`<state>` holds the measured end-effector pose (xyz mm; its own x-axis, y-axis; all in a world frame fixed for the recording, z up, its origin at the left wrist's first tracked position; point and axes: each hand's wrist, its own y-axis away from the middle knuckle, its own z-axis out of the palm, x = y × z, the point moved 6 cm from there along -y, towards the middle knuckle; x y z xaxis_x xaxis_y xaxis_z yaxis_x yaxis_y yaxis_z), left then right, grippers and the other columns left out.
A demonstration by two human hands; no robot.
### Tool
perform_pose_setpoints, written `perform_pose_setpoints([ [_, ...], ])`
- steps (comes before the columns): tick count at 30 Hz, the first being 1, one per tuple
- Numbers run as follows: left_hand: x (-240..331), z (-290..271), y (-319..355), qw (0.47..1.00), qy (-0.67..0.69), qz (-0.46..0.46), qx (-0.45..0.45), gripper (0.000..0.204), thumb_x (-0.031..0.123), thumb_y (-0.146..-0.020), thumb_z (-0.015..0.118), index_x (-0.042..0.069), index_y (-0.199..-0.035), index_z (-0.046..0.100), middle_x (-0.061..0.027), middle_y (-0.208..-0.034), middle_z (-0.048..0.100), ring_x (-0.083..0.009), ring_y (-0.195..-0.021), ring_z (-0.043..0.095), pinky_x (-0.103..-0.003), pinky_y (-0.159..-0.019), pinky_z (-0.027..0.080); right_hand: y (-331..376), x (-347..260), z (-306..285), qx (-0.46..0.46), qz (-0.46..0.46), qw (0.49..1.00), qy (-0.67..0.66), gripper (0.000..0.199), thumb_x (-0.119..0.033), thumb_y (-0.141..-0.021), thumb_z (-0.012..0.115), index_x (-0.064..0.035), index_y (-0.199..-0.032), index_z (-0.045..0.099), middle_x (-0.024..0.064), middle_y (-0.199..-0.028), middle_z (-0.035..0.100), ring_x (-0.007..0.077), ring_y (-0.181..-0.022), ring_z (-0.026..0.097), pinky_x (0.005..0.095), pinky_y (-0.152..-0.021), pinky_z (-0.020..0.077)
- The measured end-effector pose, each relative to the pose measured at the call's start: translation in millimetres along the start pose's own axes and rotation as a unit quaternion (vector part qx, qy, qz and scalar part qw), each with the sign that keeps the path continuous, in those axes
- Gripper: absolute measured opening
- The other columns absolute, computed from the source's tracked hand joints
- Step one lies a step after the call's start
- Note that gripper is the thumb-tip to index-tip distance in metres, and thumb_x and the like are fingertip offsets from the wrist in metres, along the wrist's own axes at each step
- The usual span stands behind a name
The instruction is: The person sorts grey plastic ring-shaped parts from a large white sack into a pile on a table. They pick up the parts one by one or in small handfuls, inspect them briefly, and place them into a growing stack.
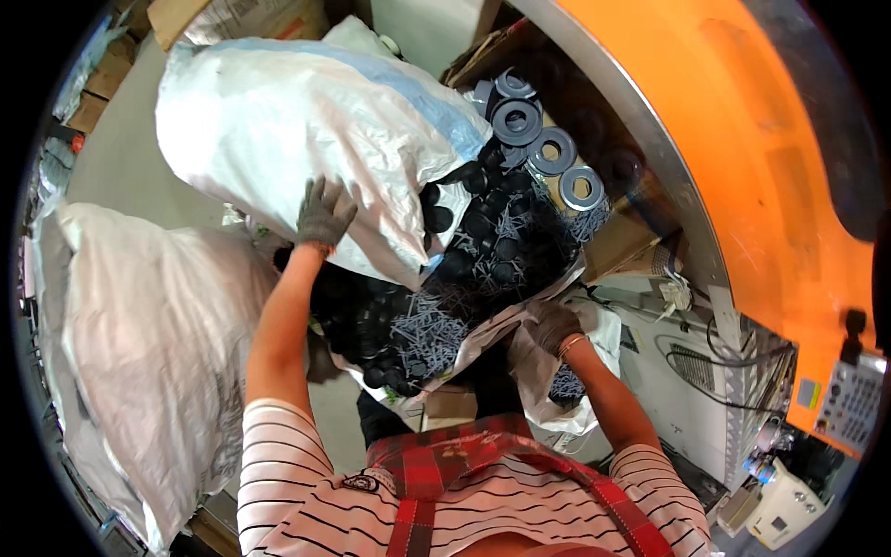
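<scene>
Emptying stage, judged from the pictures: a white woven sack lies tipped with its mouth down toward a heap of moulded parts, and the work in hand appears to be pouring its contents out. The sack, largest item in view, rests under the gloved left hand, which lies flat and spread on the fabric, fingers open, pressing rather than gripping. Right of and below that hand spreads the heap of black round caps mixed with grey sprue pieces, lying on a white sheet or opened bag. The gloved right hand is closed on the near edge of that sheet, bunching it. Beyond the heap, farther from both hands, grey rings sit in a cardboard box. A likely next move calls for lifting the sack's closed end higher while the sheet edge is kept raised, so that caps do not spill over it.

Surroundings: no worktop shows; the goods rest at floor level. A second filled white sack stands left of the left forearm. Right of the right hand rises an orange machine housing with a control panel and cables.
</scene>
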<state>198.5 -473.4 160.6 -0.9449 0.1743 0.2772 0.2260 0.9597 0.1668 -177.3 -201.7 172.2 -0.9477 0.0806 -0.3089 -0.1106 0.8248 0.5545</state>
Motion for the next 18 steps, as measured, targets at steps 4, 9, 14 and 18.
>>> perform_pose_setpoints([
  [4, 44.6, 29.3, -85.3, 0.974, -0.227, 0.009, -0.008, 0.068, 0.056, -0.085, 0.040, 0.022, -0.142, 0.023, -0.0143, -0.149, 0.010, -0.0358, -0.137, 0.004, -0.048, -0.109, 0.005, -77.9, 33.4, -56.5, 0.048, -0.003, 0.999, 0.001, 0.040, -0.027, -0.077, 0.061, -0.0076, -0.111, 0.051, 0.0160, -0.104, 0.057, 0.0336, -0.099, 0.053, 0.0410, -0.086, 0.0432],
  [9, 52.8, 75.4, -132.1, 0.958, -0.272, -0.017, 0.094, 0.054, 0.050, -0.090, 0.032, 0.031, -0.140, 0.025, -0.0158, -0.149, 0.008, -0.0385, -0.136, 0.003, -0.055, -0.106, 0.003, -206.6, 103.4, -103.7, 0.141, -0.036, 0.979, 0.140, 0.062, -0.025, -0.076, 0.063, -0.0004, -0.127, 0.036, 0.0222, -0.121, 0.047, 0.0365, -0.113, 0.045, 0.0418, -0.096, 0.0365],
  [14, 29.0, 94.1, -135.4, 0.950, -0.264, -0.005, 0.169, 0.047, 0.037, -0.088, 0.042, 0.034, -0.134, 0.036, -0.0168, -0.146, 0.016, -0.0396, -0.133, 0.014, -0.060, -0.102, 0.009, -357.7, 109.1, -175.6, 0.116, -0.013, 0.903, 0.413, 0.070, -0.037, -0.077, 0.061, -0.0005, -0.129, 0.033, 0.0198, -0.132, 0.038, 0.0330, -0.128, 0.028, 0.0427, -0.099, 0.0265],
  [18, 27.8, 96.9, -134.9, 0.931, -0.307, 0.011, 0.196, 0.051, 0.034, -0.086, 0.047, 0.038, -0.135, 0.033, -0.0185, -0.143, 0.021, -0.0397, -0.130, 0.020, -0.060, -0.099, 0.017, -451.4, 116.4, -203.2, 0.118, 0.035, 0.870, 0.477, 0.085, -0.043, -0.074, 0.064, -0.0039, -0.138, 0.024, 0.0141, -0.144, 0.025, 0.0306, -0.135, 0.017, 0.0442, -0.108, 0.0160],
])
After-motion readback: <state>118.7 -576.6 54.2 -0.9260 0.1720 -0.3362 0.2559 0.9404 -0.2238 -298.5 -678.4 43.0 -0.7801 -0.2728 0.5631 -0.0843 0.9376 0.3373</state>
